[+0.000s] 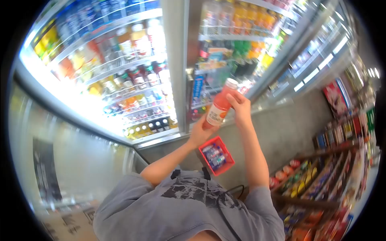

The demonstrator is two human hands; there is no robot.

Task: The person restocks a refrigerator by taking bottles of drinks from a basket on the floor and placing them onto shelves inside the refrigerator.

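Note:
A bottle of pinkish-red juice (219,105) with a white cap and a pale label is held tilted in front of me. Around its lower end, my left hand (202,131) is closed. My right hand (239,105) grips the upper part just below the cap, thumb against the side. The print on the label is too blurred to read. Beneath the bottle, a red basket (230,162) stands on the floor with several dark blue and purple packages in it.
On my left, a lit cooler (132,82) with its glass door (76,148) swung open holds rows of bottles. Another cooler section (229,40) stands ahead, beyond a metal post (181,60). Snack shelves (317,180) line the right side of the grey floor (281,132).

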